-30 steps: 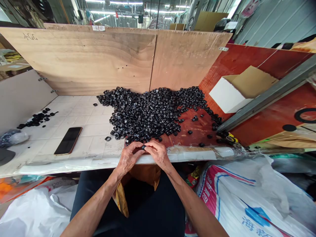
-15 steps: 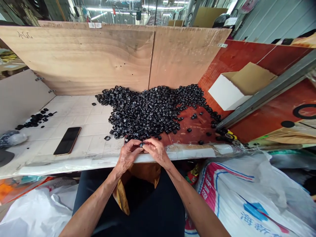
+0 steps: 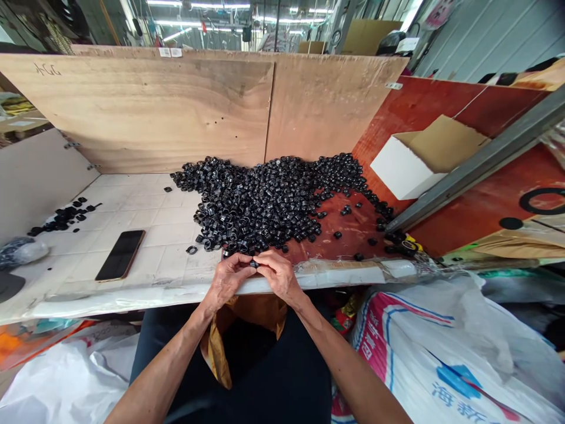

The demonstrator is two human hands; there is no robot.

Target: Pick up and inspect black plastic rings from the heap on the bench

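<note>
A small black ring [image 3: 253, 265] is pinched between the fingertips of both hands, just above the near edge of the table. The fingers hide most of it, so its exact shape is hard to make out. The left hand [image 3: 227, 281] and right hand [image 3: 279, 275] curl close together, their fingers narrowed around the ring. Just beyond them spreads a heap of black rings [image 3: 265, 203], lying across a white tile-patterned surface [image 3: 145, 229] and a red-brown board [image 3: 348, 232]. A black smartphone [image 3: 120, 255] lies left of the heap, and a smaller cluster of black pieces [image 3: 64, 217] sits farther left. Plywood panels [image 3: 176, 112] stand along the far side. At right, a white box [image 3: 401, 171] rests against a red panel [image 3: 481, 218]. A printed woven sack [image 3: 441, 359] is cut off at near right. Strip lights [image 3: 198, 6] run overhead, their fittings too small to make out.
</note>
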